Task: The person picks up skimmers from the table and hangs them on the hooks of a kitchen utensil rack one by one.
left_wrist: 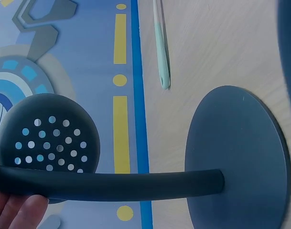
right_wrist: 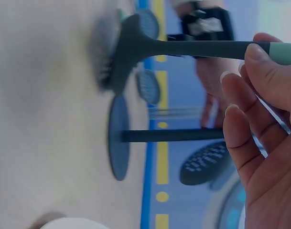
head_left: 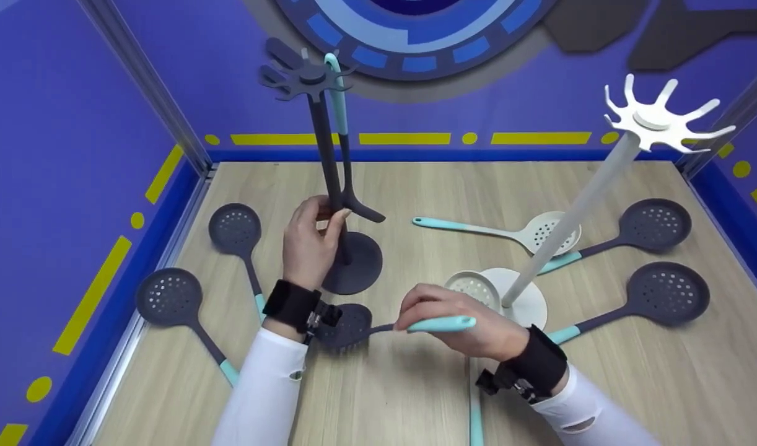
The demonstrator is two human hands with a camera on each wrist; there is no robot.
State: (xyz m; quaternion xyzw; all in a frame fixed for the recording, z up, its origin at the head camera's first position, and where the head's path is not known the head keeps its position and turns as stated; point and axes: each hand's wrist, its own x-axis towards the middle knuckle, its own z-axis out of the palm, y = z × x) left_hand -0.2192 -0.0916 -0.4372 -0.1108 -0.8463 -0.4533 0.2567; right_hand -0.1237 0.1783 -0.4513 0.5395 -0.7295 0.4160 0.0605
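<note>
My left hand [head_left: 310,238] holds the lower pole of a dark grey utensil stand [head_left: 324,148] with thumb and fingers. From this stand's top a dark skimmer [left_wrist: 73,109] with a mint handle hangs, its round head perforated. Near the table's middle, my right hand [head_left: 462,322] pinches another dark skimmer [right_wrist: 202,48] where its shaft meets the mint handle. That skimmer's head points left, in front of the dark stand's base and partly behind my left wrist in the head view. A white skimmer [head_left: 471,280] lies beyond my right hand, which covers part of it.
A white utensil stand [head_left: 577,204] rises at right, its round base beside the white skimmer. Another white skimmer [head_left: 533,237] lies behind it. Dark skimmers lie at right [head_left: 654,226] [head_left: 666,313] and left [head_left: 233,244] [head_left: 180,322]. Blue panels border the table.
</note>
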